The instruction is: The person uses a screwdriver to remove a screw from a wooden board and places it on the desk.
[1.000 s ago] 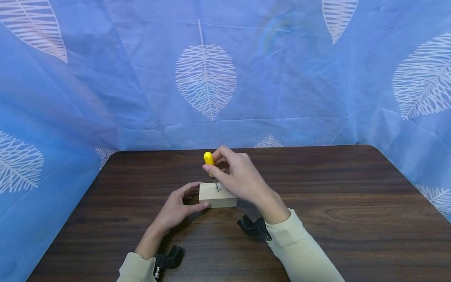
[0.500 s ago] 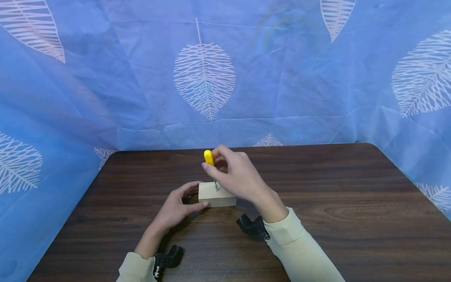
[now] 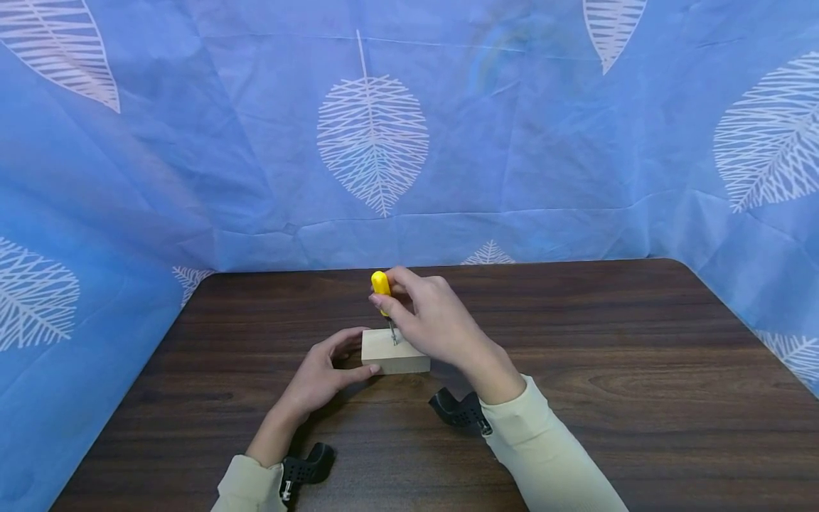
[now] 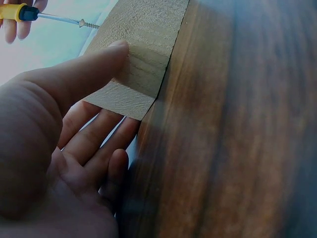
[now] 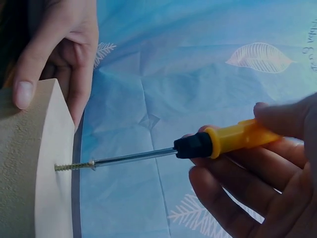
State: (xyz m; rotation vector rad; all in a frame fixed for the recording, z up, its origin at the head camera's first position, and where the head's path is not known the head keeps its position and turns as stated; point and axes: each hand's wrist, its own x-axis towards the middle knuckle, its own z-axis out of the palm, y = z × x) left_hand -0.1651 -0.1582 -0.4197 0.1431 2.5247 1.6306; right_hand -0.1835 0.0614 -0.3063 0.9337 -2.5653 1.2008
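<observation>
A pale wooden block [image 3: 395, 364] lies on the table, gripped at its left end by my left hand [image 3: 320, 377], thumb on the near side and fingers on the far side. A screw [image 5: 74, 166] stands in the block's top face, much of its thread still showing. My right hand [image 3: 441, 320] pinches the yellow handle of a screwdriver [image 5: 237, 140] between thumb and fingers. Its steel shaft meets the screw head, nearly in line with it. In the left wrist view, the left thumb presses the block's side.
The dark wooden table [image 3: 614, 355] stretches out on both sides of the block. Behind it hangs a blue cloth [image 3: 525, 142] with white leaf prints. A black wrist mount [image 3: 457, 409] sits by the right cuff, another black mount [image 3: 308, 466] by the left.
The right thumb and fingers have shifted slightly on the screwdriver handle, which has tipped a little to the right. The left hand and block stay in place.
</observation>
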